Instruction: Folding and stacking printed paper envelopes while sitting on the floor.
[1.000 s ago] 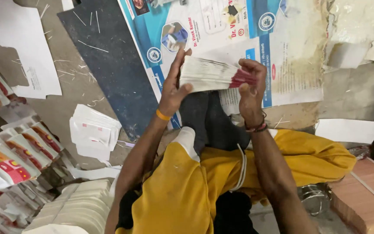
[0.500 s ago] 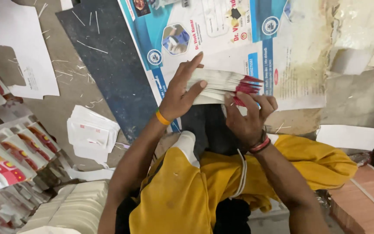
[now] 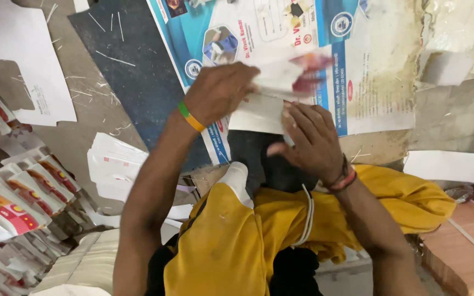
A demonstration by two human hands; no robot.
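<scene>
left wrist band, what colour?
The band on the left hand's wrist is orange with a green edge; the head view shows it clearly.

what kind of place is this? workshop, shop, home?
Probably a small print or paper-finishing workshop, with work done on the floor. The left hand and right hand handle a stack of printed sheets over a poster; folded card stacks and paper piles lie alongside.

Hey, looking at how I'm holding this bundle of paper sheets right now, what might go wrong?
The bundle of sheets is blurred with motion and only the left hand grips it, so sheets may slide out. The right hand sits below, its fingers near the paper edges, so a paper cut is possible. Dropped sheets might mix with the white stack beside the knee.
</scene>
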